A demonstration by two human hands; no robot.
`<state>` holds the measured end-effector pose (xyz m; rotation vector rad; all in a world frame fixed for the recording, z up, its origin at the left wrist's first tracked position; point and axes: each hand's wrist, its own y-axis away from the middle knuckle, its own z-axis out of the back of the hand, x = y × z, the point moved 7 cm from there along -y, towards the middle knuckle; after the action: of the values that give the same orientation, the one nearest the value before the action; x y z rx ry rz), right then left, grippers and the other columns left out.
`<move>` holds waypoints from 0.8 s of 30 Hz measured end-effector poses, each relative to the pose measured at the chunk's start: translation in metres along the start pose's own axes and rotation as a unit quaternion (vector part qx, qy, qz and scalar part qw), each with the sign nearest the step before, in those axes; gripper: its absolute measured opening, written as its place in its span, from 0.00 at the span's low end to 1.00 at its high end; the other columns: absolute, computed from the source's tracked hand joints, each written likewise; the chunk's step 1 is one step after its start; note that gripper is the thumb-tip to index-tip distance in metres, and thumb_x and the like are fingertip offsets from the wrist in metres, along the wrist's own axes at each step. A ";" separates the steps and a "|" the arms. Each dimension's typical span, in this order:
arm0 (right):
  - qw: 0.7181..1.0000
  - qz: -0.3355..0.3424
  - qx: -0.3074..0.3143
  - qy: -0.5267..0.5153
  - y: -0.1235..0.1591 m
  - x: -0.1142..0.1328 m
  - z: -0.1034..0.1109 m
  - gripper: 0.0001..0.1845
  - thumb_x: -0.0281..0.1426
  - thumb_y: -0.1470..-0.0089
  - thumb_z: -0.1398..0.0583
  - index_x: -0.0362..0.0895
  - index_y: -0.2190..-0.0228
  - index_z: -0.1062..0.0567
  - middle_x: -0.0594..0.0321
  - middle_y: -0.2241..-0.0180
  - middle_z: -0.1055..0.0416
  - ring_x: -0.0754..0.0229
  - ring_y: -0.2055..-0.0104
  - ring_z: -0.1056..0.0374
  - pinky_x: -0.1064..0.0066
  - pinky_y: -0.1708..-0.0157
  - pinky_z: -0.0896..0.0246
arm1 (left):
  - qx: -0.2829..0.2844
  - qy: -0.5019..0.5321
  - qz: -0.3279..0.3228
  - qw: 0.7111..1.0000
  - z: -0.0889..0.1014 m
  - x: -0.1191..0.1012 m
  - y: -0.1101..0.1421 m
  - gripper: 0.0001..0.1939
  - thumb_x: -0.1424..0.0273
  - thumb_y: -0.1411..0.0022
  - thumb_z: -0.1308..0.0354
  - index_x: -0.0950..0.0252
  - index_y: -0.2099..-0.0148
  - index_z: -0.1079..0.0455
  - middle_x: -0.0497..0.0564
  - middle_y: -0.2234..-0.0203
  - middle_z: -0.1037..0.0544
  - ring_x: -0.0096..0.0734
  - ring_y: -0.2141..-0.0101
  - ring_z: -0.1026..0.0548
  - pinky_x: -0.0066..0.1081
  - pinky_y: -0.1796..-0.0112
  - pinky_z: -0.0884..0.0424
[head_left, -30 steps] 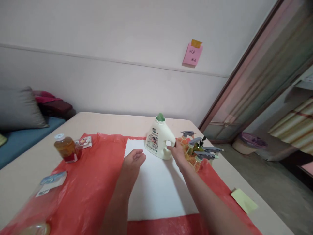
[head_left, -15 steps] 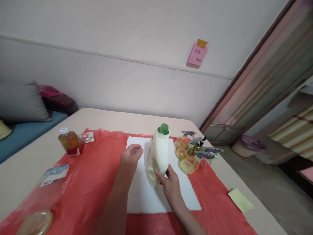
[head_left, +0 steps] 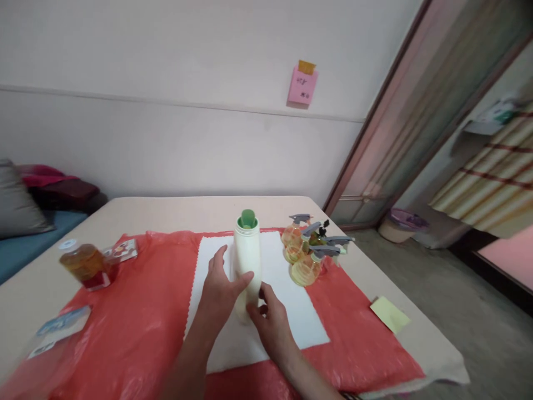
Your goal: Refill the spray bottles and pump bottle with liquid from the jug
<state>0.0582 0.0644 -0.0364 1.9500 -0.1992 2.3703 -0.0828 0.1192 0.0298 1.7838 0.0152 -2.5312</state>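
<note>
A pale cream detergent bottle (head_left: 249, 253) stands uncapped on a white cloth (head_left: 287, 311), its narrow side facing me. A green spout (head_left: 248, 216) shows inside its threaded neck. My left hand (head_left: 220, 289) is at the bottle's left side, thumb laid across the front and fingers reaching up along the side. Lower down, my right hand (head_left: 270, 316) grips the bottle's right side between thumb and bent fingers. Several yellowish spray bottles (head_left: 306, 270) with grey triggers are grouped to the right of the cloth.
Red plastic sheeting (head_left: 145, 300) covers much of the table (head_left: 137, 211). At the left are a bottle of amber liquid (head_left: 85, 265), a small printed packet (head_left: 122, 250) and a blue-and-white packet (head_left: 62, 325). A yellow sticky note (head_left: 390, 314) lies near the right edge.
The detergent bottle has turned so its narrow side faces me, and it looks more upright. My left hand has come from beside it onto it. The view has swung right.
</note>
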 end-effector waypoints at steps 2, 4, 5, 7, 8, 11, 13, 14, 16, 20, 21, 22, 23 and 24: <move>0.999 0.013 0.018 -0.040 0.002 0.004 -0.004 0.17 0.28 0.50 0.43 0.47 0.56 0.30 0.61 0.60 0.26 0.57 0.60 0.30 0.68 0.66 0.34 | 0.022 -0.054 0.002 0.998 -0.013 -0.005 0.005 0.53 0.61 0.51 0.33 0.58 0.28 0.55 0.63 0.34 0.42 0.54 0.38 0.36 0.45 0.46 0.35; 0.996 0.024 0.048 -0.066 0.004 0.009 -0.008 0.17 0.28 0.49 0.43 0.47 0.55 0.30 0.60 0.57 0.25 0.55 0.56 0.29 0.66 0.62 0.31 | 0.028 -0.122 0.017 0.992 -0.021 -0.007 0.009 0.56 0.61 0.52 0.33 0.55 0.27 0.60 0.63 0.35 0.39 0.57 0.41 0.32 0.46 0.51 0.32; 0.995 0.026 0.064 -0.066 0.005 0.011 -0.010 0.18 0.27 0.50 0.42 0.47 0.54 0.30 0.59 0.56 0.25 0.55 0.55 0.28 0.64 0.59 0.30 | 0.023 -0.155 0.024 0.987 -0.022 -0.007 0.010 0.57 0.60 0.52 0.33 0.54 0.27 0.61 0.63 0.37 0.38 0.59 0.43 0.30 0.47 0.52 0.31; 0.994 0.026 0.094 -0.041 0.007 0.014 -0.011 0.21 0.26 0.51 0.41 0.47 0.53 0.29 0.59 0.54 0.24 0.54 0.54 0.28 0.61 0.55 0.31 | 0.001 -0.204 0.039 0.978 -0.020 -0.007 0.011 0.57 0.58 0.50 0.34 0.55 0.26 0.63 0.65 0.39 0.35 0.62 0.46 0.28 0.48 0.54 0.31; 0.994 0.024 0.109 -0.019 0.009 0.014 -0.011 0.22 0.26 0.52 0.41 0.47 0.53 0.29 0.60 0.54 0.24 0.53 0.54 0.28 0.60 0.54 0.31 | -0.007 -0.216 0.045 0.975 -0.018 -0.006 0.010 0.56 0.58 0.49 0.35 0.56 0.26 0.62 0.65 0.40 0.33 0.62 0.47 0.27 0.48 0.55 0.31; 0.990 0.028 0.135 0.029 0.011 0.015 -0.008 0.28 0.26 0.55 0.40 0.48 0.49 0.28 0.59 0.51 0.24 0.51 0.52 0.29 0.56 0.51 0.33 | -0.020 -0.233 0.046 0.971 -0.010 -0.003 0.007 0.50 0.61 0.47 0.37 0.56 0.28 0.58 0.63 0.45 0.28 0.60 0.52 0.24 0.47 0.57 0.30; 0.992 0.022 0.124 0.031 0.010 0.011 -0.003 0.32 0.26 0.55 0.39 0.47 0.45 0.30 0.56 0.47 0.26 0.50 0.49 0.30 0.55 0.49 0.35 | -0.029 -0.248 0.010 0.968 -0.006 -0.004 0.003 0.45 0.64 0.45 0.40 0.56 0.29 0.55 0.62 0.44 0.27 0.59 0.50 0.25 0.46 0.57 0.30; 0.994 0.013 0.109 0.025 0.008 0.008 0.000 0.33 0.27 0.54 0.39 0.46 0.44 0.31 0.54 0.47 0.26 0.50 0.49 0.30 0.55 0.49 0.35 | -0.034 -0.253 -0.020 0.967 -0.004 -0.005 0.000 0.43 0.66 0.44 0.42 0.56 0.29 0.53 0.61 0.43 0.29 0.58 0.48 0.27 0.45 0.55 0.30; 0.997 -0.010 0.074 0.004 0.004 0.001 0.006 0.33 0.28 0.54 0.40 0.46 0.44 0.32 0.53 0.47 0.27 0.51 0.51 0.29 0.56 0.52 0.33 | -0.039 -0.253 -0.076 0.964 -0.003 -0.006 -0.005 0.40 0.71 0.44 0.45 0.56 0.30 0.50 0.59 0.39 0.32 0.53 0.42 0.31 0.42 0.51 0.31; 0.997 -0.041 0.024 -0.061 -0.004 -0.007 0.015 0.31 0.28 0.55 0.40 0.46 0.46 0.31 0.52 0.48 0.27 0.54 0.55 0.27 0.59 0.57 0.31 | -0.058 -0.248 -0.067 0.965 0.007 0.008 -0.019 0.41 0.70 0.45 0.44 0.59 0.30 0.51 0.60 0.35 0.37 0.51 0.39 0.34 0.42 0.47 0.32; 0.996 -0.044 0.017 -0.072 -0.006 -0.007 0.016 0.30 0.28 0.56 0.40 0.46 0.47 0.31 0.52 0.49 0.27 0.54 0.56 0.27 0.60 0.57 0.31 | -0.065 -0.248 -0.055 0.965 0.011 0.013 -0.022 0.43 0.69 0.46 0.42 0.60 0.29 0.52 0.62 0.34 0.38 0.53 0.38 0.34 0.43 0.47 0.32; 0.996 -0.043 0.013 -0.079 -0.007 -0.006 0.017 0.29 0.28 0.56 0.40 0.45 0.49 0.30 0.53 0.51 0.26 0.55 0.57 0.27 0.61 0.58 0.31 | -0.068 -0.243 -0.047 0.966 0.014 0.016 -0.024 0.45 0.67 0.47 0.40 0.62 0.29 0.53 0.63 0.34 0.40 0.54 0.38 0.35 0.44 0.46 0.32; 0.996 -0.038 0.011 -0.084 -0.008 -0.005 0.018 0.28 0.28 0.56 0.40 0.45 0.50 0.29 0.54 0.52 0.26 0.56 0.59 0.27 0.61 0.58 0.32 | -0.065 -0.235 -0.042 0.969 0.017 0.020 -0.026 0.47 0.66 0.48 0.39 0.63 0.29 0.53 0.64 0.34 0.40 0.55 0.38 0.35 0.45 0.46 0.33; 0.996 -0.032 0.008 -0.088 -0.009 -0.003 0.020 0.26 0.29 0.55 0.40 0.45 0.51 0.29 0.54 0.54 0.25 0.57 0.60 0.27 0.61 0.59 0.32 | -0.057 -0.223 -0.040 0.972 0.018 0.023 -0.028 0.47 0.64 0.48 0.38 0.63 0.29 0.53 0.65 0.34 0.39 0.55 0.38 0.35 0.46 0.45 0.33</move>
<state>0.0792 0.0705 -0.0356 2.1373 -0.1248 2.1684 -0.1087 0.1457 0.0139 1.1645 0.2133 -2.8597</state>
